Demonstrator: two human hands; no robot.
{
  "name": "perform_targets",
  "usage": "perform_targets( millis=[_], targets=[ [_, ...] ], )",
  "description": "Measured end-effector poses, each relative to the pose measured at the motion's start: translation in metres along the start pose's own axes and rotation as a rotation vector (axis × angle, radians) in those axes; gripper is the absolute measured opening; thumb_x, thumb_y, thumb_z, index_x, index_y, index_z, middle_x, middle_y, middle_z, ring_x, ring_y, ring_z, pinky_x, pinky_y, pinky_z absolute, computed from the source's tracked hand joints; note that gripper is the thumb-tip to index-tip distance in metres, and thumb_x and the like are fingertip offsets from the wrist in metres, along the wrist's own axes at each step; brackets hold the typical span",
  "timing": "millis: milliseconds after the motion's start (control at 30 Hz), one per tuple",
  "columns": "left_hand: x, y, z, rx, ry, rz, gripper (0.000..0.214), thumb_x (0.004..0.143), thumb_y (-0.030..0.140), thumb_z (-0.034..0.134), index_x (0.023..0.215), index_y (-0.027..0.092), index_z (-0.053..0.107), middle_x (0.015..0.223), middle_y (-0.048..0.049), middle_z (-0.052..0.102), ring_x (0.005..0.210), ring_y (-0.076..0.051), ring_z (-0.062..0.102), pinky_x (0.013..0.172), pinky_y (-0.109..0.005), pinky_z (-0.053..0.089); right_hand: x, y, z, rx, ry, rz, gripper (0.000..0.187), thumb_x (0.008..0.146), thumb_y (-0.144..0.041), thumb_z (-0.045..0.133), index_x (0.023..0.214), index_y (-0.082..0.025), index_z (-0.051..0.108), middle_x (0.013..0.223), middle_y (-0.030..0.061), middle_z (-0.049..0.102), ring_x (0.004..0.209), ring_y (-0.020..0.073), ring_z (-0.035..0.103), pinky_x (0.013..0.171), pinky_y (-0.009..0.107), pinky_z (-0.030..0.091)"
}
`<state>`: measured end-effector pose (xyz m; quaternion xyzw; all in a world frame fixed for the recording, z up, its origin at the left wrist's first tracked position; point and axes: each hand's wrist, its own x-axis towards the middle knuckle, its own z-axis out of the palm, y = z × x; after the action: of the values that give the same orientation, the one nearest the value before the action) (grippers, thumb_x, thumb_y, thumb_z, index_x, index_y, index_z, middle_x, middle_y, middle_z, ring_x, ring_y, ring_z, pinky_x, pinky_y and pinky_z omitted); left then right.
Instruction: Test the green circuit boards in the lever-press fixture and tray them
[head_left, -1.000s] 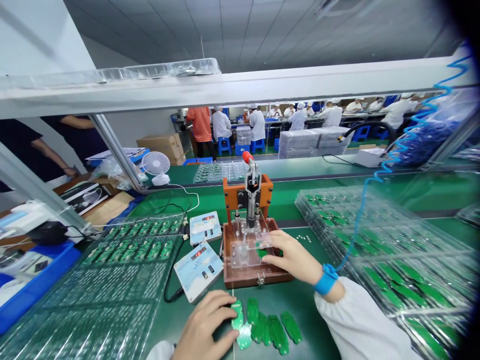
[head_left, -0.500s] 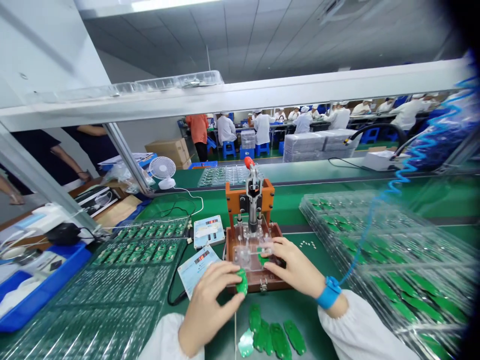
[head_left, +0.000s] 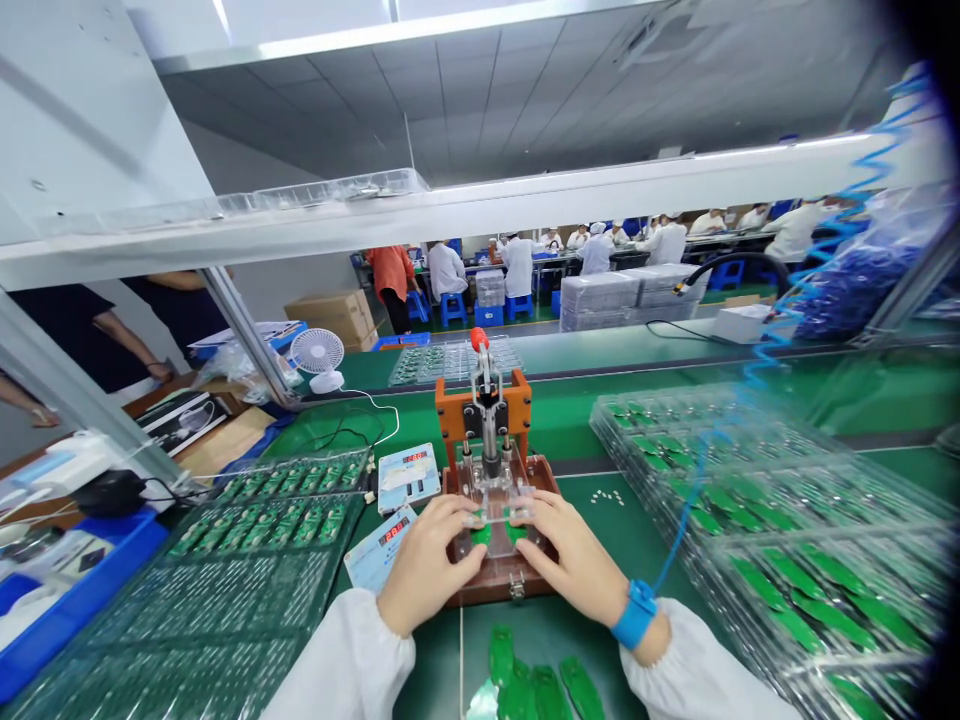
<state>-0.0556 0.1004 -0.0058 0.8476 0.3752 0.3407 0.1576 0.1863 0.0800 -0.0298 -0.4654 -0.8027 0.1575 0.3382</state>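
Observation:
A test fixture (head_left: 491,415) with an orange bracket, a metal toggle clamp and a red-tipped handle stands in front of me. At its clear plate, my left hand (head_left: 429,560) pinches a small green circuit board (head_left: 481,535) between thumb and fingers. My right hand (head_left: 574,548), wearing a blue wrist strap (head_left: 635,614), has its thumb and fingers closed on a second green circuit board (head_left: 514,530) beside it. Fingers partly cover both boards. Several loose green boards (head_left: 550,692) lie on the mat nearer to me.
Trays of green boards (head_left: 795,585) are stacked on the right. A clear tray (head_left: 262,570) on the left holds boards in its far rows. Two display boxes (head_left: 407,478) sit left of the fixture, near a small fan (head_left: 316,355). A coiled blue cord (head_left: 825,250) hangs at right.
My left hand has moved up and forward, bringing its circuit board from in front of the fixture onto it. My right hand stays at the fixture. The view has shifted slightly.

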Motion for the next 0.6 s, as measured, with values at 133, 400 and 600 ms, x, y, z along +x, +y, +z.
perform_targets(
  millis=[133,400,600],
  targets=[
    [0.002,0.0,0.001,-0.021,-0.029,-0.013,0.018,0.084,0.01,0.063,0.099,0.019,0.065,0.119,-0.0078,0.067,0.118,-0.025,0.059,0.103,-0.044,0.05,-0.001,0.002,0.002,-0.013,0.012,-0.017,0.025,0.099,-0.028,0.056,0.12,-0.022,0.067,0.137,0.0094,0.069,0.137,0.0282,0.053,0.118,0.056,0.043],
    [-0.002,-0.005,0.002,-0.037,-0.046,-0.012,0.012,0.09,0.016,0.06,0.099,0.021,0.066,0.125,-0.0085,0.065,0.124,-0.027,0.058,0.106,-0.045,0.049,-0.001,0.007,0.004,-0.044,0.034,-0.047,0.02,0.099,-0.028,0.057,0.114,-0.023,0.069,0.135,0.0092,0.07,0.135,0.0292,0.055,0.115,0.057,0.047],
    [-0.011,-0.005,0.02,0.004,0.064,-0.02,0.019,0.091,0.013,0.054,0.107,0.021,0.062,0.128,-0.0098,0.063,0.126,-0.028,0.057,0.108,-0.051,0.049,-0.001,0.003,0.005,-0.071,0.042,-0.067,0.021,0.099,-0.027,0.056,0.117,-0.022,0.067,0.134,0.0103,0.07,0.134,0.0296,0.057,0.115,0.057,0.047]
  ],
)
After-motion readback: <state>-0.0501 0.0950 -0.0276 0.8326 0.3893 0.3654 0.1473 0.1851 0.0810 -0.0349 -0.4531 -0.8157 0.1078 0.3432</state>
